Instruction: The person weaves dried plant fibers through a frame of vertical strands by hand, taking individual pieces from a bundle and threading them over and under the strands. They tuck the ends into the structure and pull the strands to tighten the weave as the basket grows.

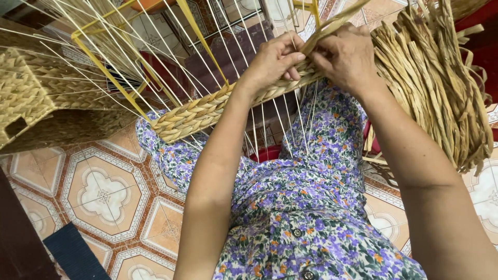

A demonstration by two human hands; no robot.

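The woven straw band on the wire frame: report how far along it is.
Done: one plaited band of tan straw runs along the frame's edge. In hand: the left hand and right hand pinch a flat straw strand at the band's end. Left: the thin white wire uprights above stand mostly bare; a bundle of loose dried straw waits alongside.
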